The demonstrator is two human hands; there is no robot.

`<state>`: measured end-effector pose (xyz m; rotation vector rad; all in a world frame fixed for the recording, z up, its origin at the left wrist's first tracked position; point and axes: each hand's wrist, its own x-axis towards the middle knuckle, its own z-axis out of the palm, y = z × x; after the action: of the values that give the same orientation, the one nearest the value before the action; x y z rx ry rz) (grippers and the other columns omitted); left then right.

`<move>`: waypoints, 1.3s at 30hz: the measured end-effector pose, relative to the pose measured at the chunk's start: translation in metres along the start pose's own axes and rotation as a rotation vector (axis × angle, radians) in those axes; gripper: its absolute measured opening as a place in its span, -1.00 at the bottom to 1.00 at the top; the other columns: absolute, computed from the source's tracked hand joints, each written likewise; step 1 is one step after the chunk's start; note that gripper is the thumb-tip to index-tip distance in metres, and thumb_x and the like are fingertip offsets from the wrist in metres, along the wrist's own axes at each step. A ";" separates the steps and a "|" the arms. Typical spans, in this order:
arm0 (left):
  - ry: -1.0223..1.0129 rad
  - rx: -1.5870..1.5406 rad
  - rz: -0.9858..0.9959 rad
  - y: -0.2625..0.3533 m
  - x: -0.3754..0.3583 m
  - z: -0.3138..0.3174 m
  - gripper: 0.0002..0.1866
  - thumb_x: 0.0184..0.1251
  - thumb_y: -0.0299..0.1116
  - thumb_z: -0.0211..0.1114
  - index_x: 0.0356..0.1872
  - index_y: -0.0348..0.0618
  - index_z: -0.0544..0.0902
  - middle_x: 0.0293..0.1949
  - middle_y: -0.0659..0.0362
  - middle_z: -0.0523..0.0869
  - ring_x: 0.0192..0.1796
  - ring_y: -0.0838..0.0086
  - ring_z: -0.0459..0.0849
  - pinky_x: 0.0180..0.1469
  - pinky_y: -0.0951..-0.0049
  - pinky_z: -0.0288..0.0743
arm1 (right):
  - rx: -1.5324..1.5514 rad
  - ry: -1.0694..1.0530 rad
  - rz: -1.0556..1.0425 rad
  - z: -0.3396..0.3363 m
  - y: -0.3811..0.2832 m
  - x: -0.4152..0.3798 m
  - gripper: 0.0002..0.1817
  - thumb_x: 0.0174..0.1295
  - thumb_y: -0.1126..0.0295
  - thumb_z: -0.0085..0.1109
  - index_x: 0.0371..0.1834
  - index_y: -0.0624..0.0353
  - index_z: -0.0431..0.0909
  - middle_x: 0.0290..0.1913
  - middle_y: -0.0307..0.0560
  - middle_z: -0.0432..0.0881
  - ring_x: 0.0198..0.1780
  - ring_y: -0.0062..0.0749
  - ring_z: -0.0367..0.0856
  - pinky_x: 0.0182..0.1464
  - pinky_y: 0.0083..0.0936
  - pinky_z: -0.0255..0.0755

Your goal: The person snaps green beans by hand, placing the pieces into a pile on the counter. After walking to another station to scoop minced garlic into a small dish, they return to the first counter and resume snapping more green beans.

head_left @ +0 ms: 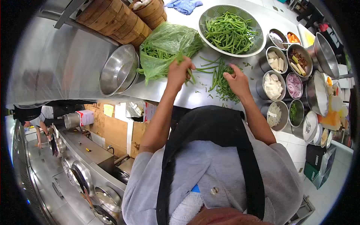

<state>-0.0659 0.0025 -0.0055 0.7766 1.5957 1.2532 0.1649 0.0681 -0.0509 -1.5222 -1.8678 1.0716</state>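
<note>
While in left fingers (190, 66) — beans (192, 77) (green)

Slender green beans (224, 89), seemingly loosely piled

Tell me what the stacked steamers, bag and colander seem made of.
Stacked steamers: probably bamboo, dull brown, wrapped in bands. Bag: thin, glossy, green-tinted plastic; beans show through. Colander: pale grey, smooth, perforated; metal or plastic, its look leaves that open.
</note>
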 end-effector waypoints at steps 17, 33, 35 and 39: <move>-0.482 0.941 0.266 0.001 0.007 0.031 -0.78 0.21 -0.31 0.15 -0.23 -0.25 0.53 -0.40 -0.21 0.61 -0.26 -0.11 0.59 -0.22 0.08 0.42 | -0.100 -0.239 -0.464 -0.003 -0.022 -0.004 -0.79 0.20 0.33 0.07 -0.18 0.12 0.62 -0.24 0.00 0.55 -0.19 -0.02 0.58 -0.14 -0.21 0.46; -0.152 0.038 0.154 -0.011 0.002 0.034 -0.81 0.43 -0.27 0.13 -0.31 -0.18 0.46 -0.56 0.30 0.49 -0.52 0.67 0.37 -0.47 0.60 0.26 | 0.415 -0.329 -0.136 0.010 0.000 -0.001 -0.74 0.20 0.34 0.05 -0.15 0.24 0.62 -0.39 -0.13 0.63 -0.33 -0.38 0.59 -0.21 -0.45 0.46; -0.140 0.051 0.178 -0.012 0.000 0.033 -0.81 0.43 -0.29 0.12 -0.33 -0.18 0.45 -0.56 0.29 0.51 -0.53 0.66 0.37 -0.47 0.58 0.27 | 0.316 -0.356 -0.129 0.010 0.000 -0.003 -0.75 0.18 0.35 0.05 -0.21 0.25 0.63 -0.37 -0.05 0.65 -0.34 -0.29 0.61 -0.21 -0.40 0.47; -0.116 0.225 0.284 -0.005 -0.020 0.041 -0.78 0.42 -0.28 0.13 -0.33 -0.22 0.45 -0.55 0.23 0.54 -0.51 0.58 0.44 -0.43 0.51 0.34 | 0.039 -0.208 -0.181 0.004 -0.009 -0.005 -0.77 0.14 0.34 0.05 -0.33 0.27 0.63 -0.41 0.08 0.63 -0.36 -0.10 0.62 -0.24 -0.34 0.48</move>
<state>-0.0202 -0.0017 -0.0067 1.2311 1.5869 1.2112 0.1582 0.0613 -0.0453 -1.2324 -2.0652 1.2111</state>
